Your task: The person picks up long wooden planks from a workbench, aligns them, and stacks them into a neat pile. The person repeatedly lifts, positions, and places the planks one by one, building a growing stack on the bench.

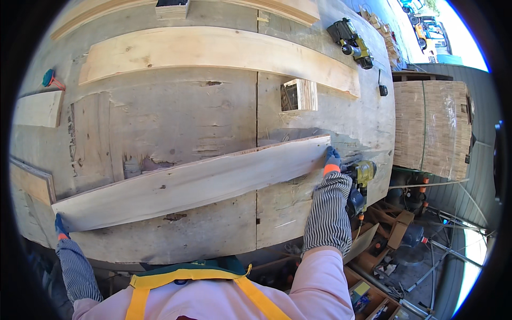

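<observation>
A long, pale plywood board (197, 184) spans the near part of the worktable, tilted with its broad face toward me. My left hand (61, 224), in a blue glove with an orange cuff, is closed on its left end. At the right end, my gloved right hand (332, 158) grips the board's corner; that end sits farther from me. Close beside my right forearm lies a yellow-green and black nail gun (365, 173). Most of my fingers are hidden behind the board's ends or too small to make out.
The worn plywood worktable (213, 120) carries another long board (213, 50), a small wooden block (304, 95) and a second nail gun (354, 45). Shorter boards (40, 108) lie at the left. Right of the table stand a strapped wood stack (432, 125) and cluttered bins (373, 298).
</observation>
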A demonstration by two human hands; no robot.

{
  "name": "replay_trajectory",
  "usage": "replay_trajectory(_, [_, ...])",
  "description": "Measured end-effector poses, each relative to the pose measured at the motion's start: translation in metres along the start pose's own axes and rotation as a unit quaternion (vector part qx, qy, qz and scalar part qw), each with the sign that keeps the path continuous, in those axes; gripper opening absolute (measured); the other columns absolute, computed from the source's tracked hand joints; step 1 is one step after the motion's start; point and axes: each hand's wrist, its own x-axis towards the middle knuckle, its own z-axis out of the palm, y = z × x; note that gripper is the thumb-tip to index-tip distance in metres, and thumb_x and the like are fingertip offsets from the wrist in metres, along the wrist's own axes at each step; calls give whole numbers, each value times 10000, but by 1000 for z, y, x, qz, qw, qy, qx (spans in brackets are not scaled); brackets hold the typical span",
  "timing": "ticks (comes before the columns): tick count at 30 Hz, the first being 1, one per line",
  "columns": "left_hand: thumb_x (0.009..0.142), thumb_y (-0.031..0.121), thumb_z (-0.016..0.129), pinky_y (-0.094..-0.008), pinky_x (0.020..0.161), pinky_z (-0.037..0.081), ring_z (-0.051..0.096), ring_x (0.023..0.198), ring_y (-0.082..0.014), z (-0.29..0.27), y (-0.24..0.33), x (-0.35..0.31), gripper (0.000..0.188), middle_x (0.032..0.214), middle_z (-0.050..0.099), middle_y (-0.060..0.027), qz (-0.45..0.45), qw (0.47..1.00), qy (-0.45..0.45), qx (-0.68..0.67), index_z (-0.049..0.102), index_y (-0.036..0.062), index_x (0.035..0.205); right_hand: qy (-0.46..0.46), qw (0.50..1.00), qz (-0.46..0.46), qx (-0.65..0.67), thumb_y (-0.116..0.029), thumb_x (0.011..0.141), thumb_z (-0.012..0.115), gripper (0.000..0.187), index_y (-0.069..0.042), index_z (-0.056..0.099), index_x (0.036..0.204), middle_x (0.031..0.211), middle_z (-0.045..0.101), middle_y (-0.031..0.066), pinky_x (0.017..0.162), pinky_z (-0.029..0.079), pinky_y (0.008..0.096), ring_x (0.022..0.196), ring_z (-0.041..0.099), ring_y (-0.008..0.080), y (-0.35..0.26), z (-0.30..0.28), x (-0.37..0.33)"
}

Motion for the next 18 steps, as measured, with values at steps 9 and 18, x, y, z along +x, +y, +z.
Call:
replay_trajectory(9, [901,506,646,-394,979,464,561,1168,-247,-11,-2,-1,655,1332,581,-98,37,993,73,87,550,54,1365,47,991,12,-126,-412,939,612,413,-19,704,1024,866,703,111,744,477,362,780,599,212,-3,-10,-15])
replay_trajectory(18, [895,458,679,-383,980,466,567,1182,-242,-6,-5,-3,647,1345,581,-99,41,993,88,72,541,48,1376,56,997,-8,-46,-335,943,631,323,-46,700,1071,946,707,87,807,483,349,834,597,189,-4,-16,-32])
